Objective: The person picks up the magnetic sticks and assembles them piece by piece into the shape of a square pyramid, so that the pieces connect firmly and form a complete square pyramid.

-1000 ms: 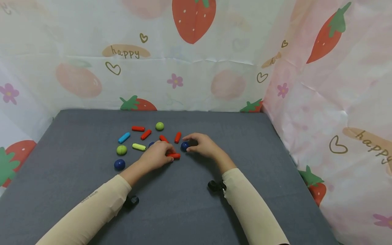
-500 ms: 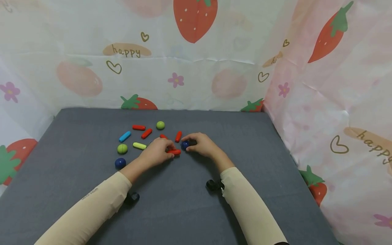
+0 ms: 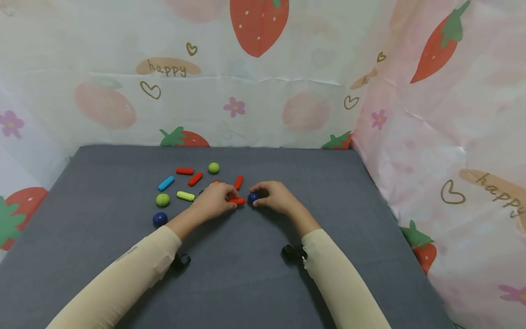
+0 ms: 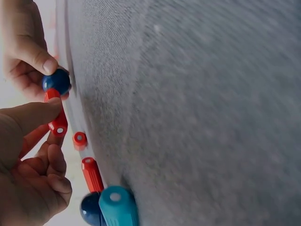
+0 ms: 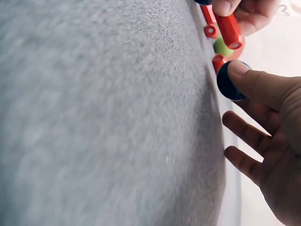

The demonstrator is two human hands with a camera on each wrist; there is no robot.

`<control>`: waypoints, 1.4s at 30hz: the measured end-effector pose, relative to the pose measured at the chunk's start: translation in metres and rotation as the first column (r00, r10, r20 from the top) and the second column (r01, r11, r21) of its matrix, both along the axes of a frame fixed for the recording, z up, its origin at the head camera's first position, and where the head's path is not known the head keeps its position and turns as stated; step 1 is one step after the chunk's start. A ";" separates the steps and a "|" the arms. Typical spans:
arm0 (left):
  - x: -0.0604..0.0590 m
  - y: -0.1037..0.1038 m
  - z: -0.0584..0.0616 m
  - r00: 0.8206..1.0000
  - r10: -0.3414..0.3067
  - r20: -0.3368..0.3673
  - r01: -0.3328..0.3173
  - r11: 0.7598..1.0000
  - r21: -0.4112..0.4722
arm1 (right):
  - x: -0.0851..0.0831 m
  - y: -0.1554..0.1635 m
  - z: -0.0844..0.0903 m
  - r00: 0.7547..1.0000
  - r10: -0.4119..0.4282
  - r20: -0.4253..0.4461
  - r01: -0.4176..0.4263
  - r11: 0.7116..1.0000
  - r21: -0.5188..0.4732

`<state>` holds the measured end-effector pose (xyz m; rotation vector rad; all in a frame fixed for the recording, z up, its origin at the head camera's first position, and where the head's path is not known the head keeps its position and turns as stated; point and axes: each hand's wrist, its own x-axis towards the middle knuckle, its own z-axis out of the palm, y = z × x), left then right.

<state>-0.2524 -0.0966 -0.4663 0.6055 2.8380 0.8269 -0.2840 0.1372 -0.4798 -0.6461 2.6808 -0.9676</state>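
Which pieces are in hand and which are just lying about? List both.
In hand:
left hand pinches a red stick
right hand pinches a dark blue ball, end-on to that stick

Lying about:
light blue stick
yellow stick
two green balls
a second dark blue ball
other red sticks

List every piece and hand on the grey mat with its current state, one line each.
left hand: pinches the red stick
red stick: held, end against the blue ball
right hand: grips the blue ball
blue ball: held on the mat
loose blue ball: lying free
yellow stick: lying flat, untouched
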 end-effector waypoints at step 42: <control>-0.004 -0.010 0.016 0.999 -0.043 0.001 0.043 0.996 0.077 | 0.019 0.020 -0.002 0.991 -0.124 0.046 0.124 0.992 -0.001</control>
